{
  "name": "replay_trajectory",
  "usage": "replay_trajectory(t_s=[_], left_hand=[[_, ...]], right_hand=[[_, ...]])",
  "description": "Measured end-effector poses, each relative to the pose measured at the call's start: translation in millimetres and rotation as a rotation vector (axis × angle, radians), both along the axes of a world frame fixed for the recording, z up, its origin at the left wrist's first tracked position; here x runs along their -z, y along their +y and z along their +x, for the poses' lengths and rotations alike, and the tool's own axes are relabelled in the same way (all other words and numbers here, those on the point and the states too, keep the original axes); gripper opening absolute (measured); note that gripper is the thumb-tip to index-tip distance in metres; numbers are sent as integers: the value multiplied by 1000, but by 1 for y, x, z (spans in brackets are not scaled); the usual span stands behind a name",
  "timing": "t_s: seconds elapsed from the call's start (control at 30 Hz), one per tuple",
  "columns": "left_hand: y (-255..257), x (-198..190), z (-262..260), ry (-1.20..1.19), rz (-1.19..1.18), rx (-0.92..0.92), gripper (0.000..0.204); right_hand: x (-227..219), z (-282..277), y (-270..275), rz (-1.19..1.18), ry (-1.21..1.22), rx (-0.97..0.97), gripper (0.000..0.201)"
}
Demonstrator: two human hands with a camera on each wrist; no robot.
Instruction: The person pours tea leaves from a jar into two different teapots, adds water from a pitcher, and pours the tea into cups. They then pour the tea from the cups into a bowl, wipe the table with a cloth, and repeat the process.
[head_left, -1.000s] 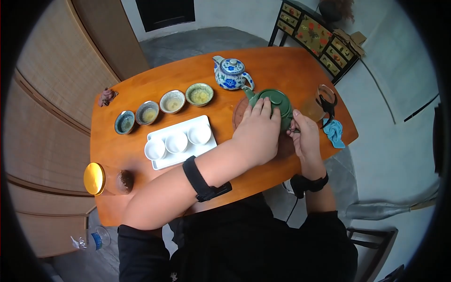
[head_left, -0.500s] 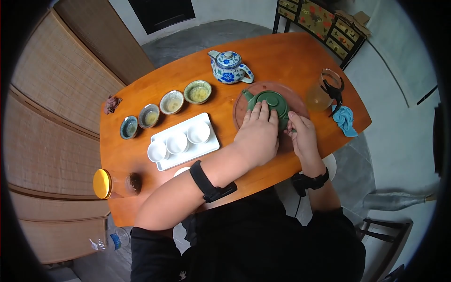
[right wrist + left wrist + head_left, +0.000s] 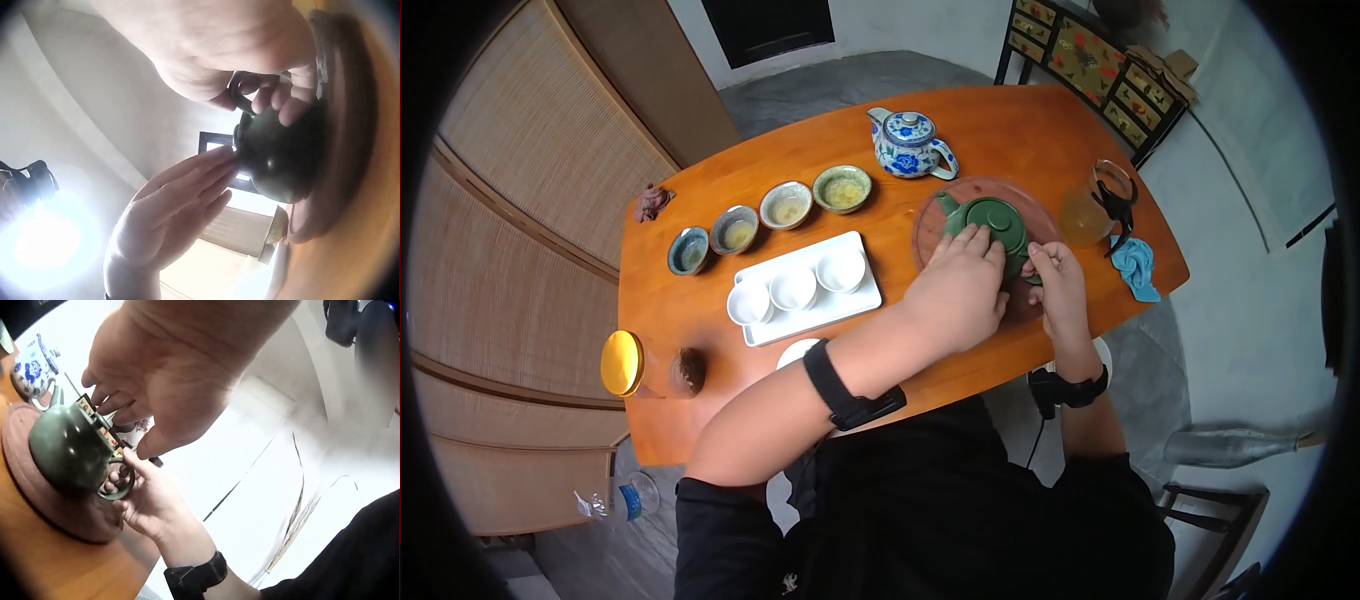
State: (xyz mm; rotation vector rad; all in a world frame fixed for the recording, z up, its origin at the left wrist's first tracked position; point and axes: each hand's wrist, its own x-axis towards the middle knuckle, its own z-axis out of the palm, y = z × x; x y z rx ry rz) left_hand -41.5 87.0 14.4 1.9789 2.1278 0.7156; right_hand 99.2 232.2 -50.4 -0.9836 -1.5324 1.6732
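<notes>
A dark green teapot sits on a round reddish-brown tray at the table's right side, its spout toward the far left. My left hand reaches across from the left, its nearly straight fingers resting at the lid. In the left wrist view its palm hangs over the pot. My right hand grips the looped handle, fingers curled through it. Behind the pot stands a blue-and-white teapot.
Several bowls of pale tea line the far left. Three white cups stand on a white tray. Right of the pot are a glass pitcher and a blue cloth. A gold-lidded jar lies front left.
The green teapot has come down onto the round tray, which now shows more around it. Both hands have stayed on the pot. The head view has shifted slightly.
</notes>
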Motion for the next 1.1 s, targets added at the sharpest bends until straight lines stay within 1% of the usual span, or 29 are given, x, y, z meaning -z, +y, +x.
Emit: replay_trajectory(t_s=[0.1, 0.2, 0.3, 0.33, 0.37, 0.5, 0.63, 0.7, 0.77, 0.83, 0.9, 0.93, 0.97, 1.07, 1.1], left_hand=[[-24, -33, -9, -97, 98, -9, 59], [-56, -66, -21, -198, 235, -39, 52], [-91, -77, -31, -276, 352, -143, 49], [-101, -79, -33, -302, 355, -174, 49], [-113, -80, -34, -331, 356, -209, 48], [-158, -66, -36, -514, 360, -340, 44], [-189, -16, -45, -728, 511, -524, 36], [-200, 2, -47, -852, 592, -606, 31], [-209, 15, -48, -864, 654, -668, 27], [-217, 20, -52, -867, 718, -716, 24], [-222, 19, -59, -813, 738, -725, 24], [-225, 17, -63, -787, 745, -728, 25], [-224, 16, -68, -825, 793, -725, 26], [-225, 9, -88, -802, 894, -778, 28], [-225, 4, -93, -808, 900, -795, 35]], right_hand=[[-12, 8, -1, 165, -50, 43, 16], [-30, 11, -7, 363, 85, 119, 17], [-53, 12, -21, 455, 153, 124, 19], [-61, 11, -27, 486, 176, 127, 20], [-68, 10, -36, 488, 220, 87, 17], [-75, -3, -66, 515, 322, -73, 19], [-61, -20, -90, 467, 355, -252, 18], [-53, -32, -102, 433, 317, -306, 15], [-44, -47, -115, 389, 297, -348, 12], [-37, -62, -124, 443, 264, -400, 12], [-38, -76, -132, 516, 265, -453, 14], [-45, -84, -135, 566, 267, -477, 15], [-53, -92, -136, 617, 270, -499, 17], [-84, -117, -134, 712, 270, -510, 19], [-95, -129, -133, 720, 292, -501, 20]])
